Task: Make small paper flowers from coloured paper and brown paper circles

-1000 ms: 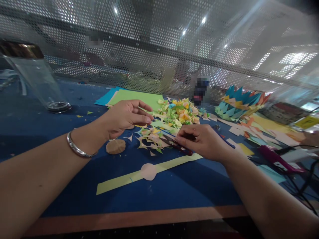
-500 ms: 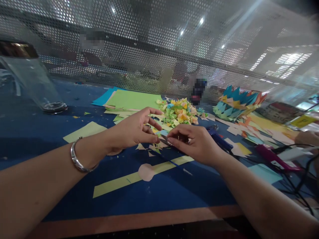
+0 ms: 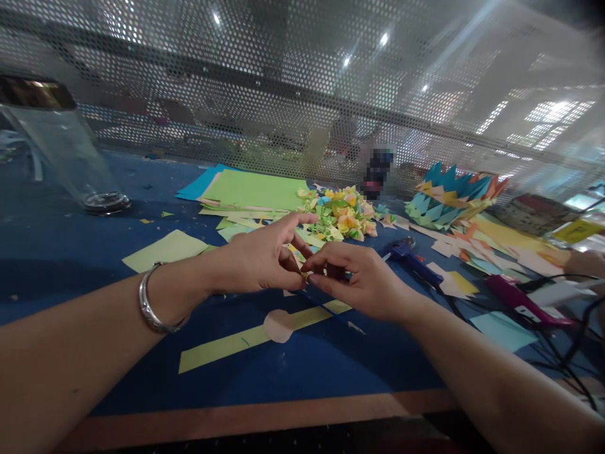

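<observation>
My left hand, with a silver bangle at the wrist, is closed in a pinch at thumb and forefinger. My right hand pinches from the other side, and the fingertips of both meet around a small yellowish piece of paper, mostly hidden. Below them a pale green paper strip lies on the blue table, with a pale pink paper circle over its middle. A thin blue stick with a pale tip crosses the strip. Just beyond the hands is a heap of small folded paper flowers.
A blue glue gun lies right of my right hand. Green paper sheets are stacked behind, a glass bottle at left. Zigzag paper crowns, a magenta power strip, cables and another person's hand are at right.
My right hand has moved slightly left and down, and its fingertips now meet those of my left hand. The left fingers have closed into a pinch. More of the glue gun shows.
</observation>
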{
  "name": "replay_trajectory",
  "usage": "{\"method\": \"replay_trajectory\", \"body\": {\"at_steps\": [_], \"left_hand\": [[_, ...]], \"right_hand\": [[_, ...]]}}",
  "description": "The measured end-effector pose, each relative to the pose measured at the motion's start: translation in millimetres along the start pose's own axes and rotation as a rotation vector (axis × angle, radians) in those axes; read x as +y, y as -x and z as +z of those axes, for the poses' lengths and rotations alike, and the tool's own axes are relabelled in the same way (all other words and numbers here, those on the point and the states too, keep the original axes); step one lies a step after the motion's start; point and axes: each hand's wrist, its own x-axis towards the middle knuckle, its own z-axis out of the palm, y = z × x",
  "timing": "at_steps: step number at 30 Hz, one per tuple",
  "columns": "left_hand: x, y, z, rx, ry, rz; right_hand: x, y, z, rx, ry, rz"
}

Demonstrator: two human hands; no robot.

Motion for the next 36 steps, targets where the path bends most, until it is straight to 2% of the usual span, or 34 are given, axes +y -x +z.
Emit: {"method": "replay_trajectory", "body": {"at_steps": [10,15,22,26,36], "left_hand": [[2.4,1.3,1.1,0.002,0.002,0.011],[5.4,2.0,4.7,0.012,0.095,-0.059],[7.4,0.9,11.3,0.136,0.25,-0.123],[4.6,-0.4,10.5,0.175,0.219,-0.099],[12.3,1.6,15.2,0.179,0.183,-0.111]], "right_hand": [[-0.4,-0.8,3.6,0.054,-0.015,0.021],[-1.0,0.3,1.3,0.116,0.012,0.079],[0.3,-0.3,1.6,0.173,-0.006,0.113],[0.8,-0.3,2.3,0.206,-0.01,0.129],[0.9,-0.4,3.9,0.214,-0.002,0.107]]}}
